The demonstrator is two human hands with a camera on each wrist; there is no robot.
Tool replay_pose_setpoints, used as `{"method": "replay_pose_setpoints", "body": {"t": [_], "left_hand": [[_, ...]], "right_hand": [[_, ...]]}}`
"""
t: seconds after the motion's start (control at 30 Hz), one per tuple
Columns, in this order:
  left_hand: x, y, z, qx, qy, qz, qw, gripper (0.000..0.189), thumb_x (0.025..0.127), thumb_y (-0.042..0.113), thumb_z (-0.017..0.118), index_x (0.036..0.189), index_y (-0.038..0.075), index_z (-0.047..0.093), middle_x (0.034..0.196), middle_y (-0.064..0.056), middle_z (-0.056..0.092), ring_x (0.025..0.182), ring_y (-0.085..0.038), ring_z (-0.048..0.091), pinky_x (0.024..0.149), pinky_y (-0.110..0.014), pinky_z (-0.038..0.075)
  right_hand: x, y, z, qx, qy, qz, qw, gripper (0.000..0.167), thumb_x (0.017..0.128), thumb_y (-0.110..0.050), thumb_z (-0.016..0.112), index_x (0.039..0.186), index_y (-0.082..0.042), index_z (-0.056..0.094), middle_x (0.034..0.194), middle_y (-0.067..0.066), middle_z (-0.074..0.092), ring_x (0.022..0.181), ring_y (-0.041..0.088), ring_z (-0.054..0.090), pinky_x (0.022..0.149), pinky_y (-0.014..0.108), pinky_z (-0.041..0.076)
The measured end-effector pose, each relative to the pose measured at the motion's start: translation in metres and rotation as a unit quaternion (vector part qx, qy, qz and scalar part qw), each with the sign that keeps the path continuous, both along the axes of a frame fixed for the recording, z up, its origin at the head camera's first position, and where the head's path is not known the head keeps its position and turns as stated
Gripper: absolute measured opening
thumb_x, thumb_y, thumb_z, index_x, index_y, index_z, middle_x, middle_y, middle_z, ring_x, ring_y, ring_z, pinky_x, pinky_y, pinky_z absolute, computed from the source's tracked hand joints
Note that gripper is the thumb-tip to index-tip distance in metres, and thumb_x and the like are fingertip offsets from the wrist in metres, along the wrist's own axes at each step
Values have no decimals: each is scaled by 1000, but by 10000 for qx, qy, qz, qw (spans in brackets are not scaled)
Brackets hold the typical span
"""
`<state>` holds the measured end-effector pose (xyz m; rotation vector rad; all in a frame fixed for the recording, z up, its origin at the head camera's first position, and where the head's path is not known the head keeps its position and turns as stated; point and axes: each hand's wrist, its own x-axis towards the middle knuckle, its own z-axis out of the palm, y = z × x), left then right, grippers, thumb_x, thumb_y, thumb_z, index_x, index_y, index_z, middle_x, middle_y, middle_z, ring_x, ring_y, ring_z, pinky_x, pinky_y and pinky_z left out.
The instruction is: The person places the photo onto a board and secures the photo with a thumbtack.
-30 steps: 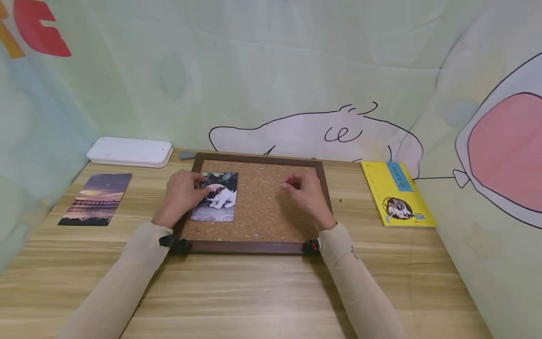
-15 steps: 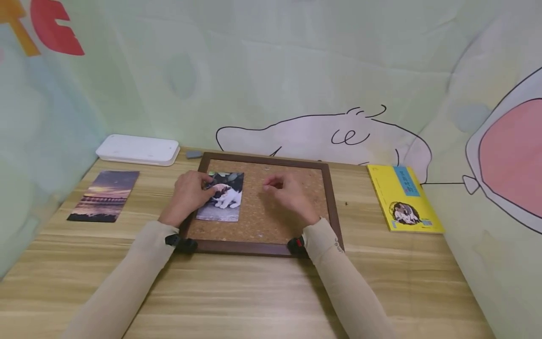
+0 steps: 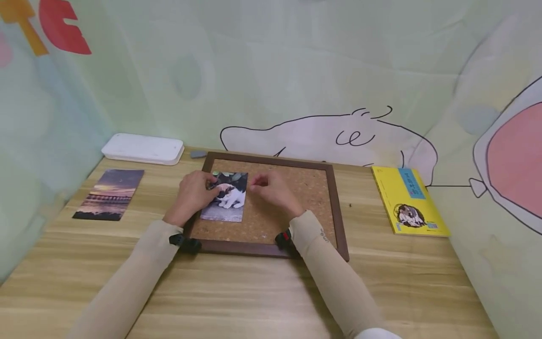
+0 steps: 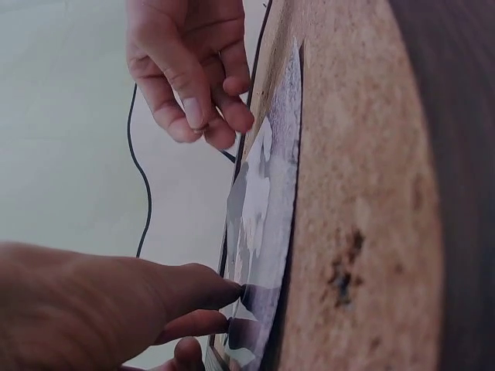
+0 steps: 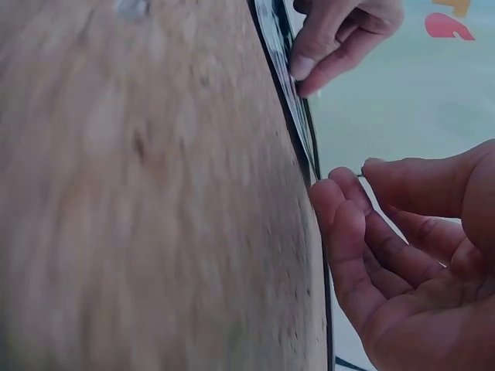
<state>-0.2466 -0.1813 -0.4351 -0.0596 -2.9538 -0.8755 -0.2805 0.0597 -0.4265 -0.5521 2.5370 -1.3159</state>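
A photo of a white and dark cat lies on the left part of a cork board with a brown frame. My left hand presses the photo's left side with thumb and fingertips, which the left wrist view shows touching its surface. Just right of the photo, above the cork, is my right hand. Its thumb and forefinger pinch a small thin pin, mostly hidden by the fingertips. The other fingers of that hand curl loosely below.
A sunset photo lies left of the board. Behind are a white case and a small grey block. A yellow book lies to the right. A small clear piece sits on the cork.
My right hand has moved left across the board, from its right part to close beside the cat photo. My left hand stays on the photo. The head view has shifted slightly.
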Motion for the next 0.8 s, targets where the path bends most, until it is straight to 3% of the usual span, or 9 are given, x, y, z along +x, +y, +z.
{"method": "replay_pose_setpoints", "body": {"t": [0.1, 0.4, 0.67, 0.8], "left_hand": [[-2, 0, 2, -17, 34, -37, 10000, 34, 97, 17, 75, 120, -7, 77, 87, -17, 66, 85, -31, 56, 76, -38, 37], [-2, -3, 0, -44, 17, -75, 10000, 33, 97, 18, 75, 120, -6, 77, 76, -9, 60, 76, -26, 52, 69, -33, 33], [-7, -5, -4, 27, -68, -66, 10000, 35, 97, 19, 74, 122, -5, 77, 79, -11, 63, 78, -27, 53, 70, -35, 35], [-1, -2, 2, 36, -73, -81, 9999, 35, 98, 18, 73, 122, -7, 76, 81, -13, 65, 79, -28, 54, 71, -34, 34]], "right_hand": [[-3, -7, -1, -86, 23, -15, 10000, 10, 102, -13, 72, 105, -5, 77, 104, 11, 76, 89, 15, 62, 76, 22, 48], [-11, -16, -2, -180, -459, -168, 9986, 7, 102, -14, 72, 101, -8, 76, 94, 3, 72, 80, 13, 61, 69, 23, 49], [-22, -29, 1, 420, -207, 247, 9986, 10, 102, -16, 71, 105, -8, 77, 101, 6, 74, 85, 13, 58, 73, 22, 44], [-27, -38, 0, 558, -73, 436, 9975, 11, 100, -14, 74, 105, -5, 79, 88, 0, 72, 78, 10, 55, 69, 20, 42]]}}
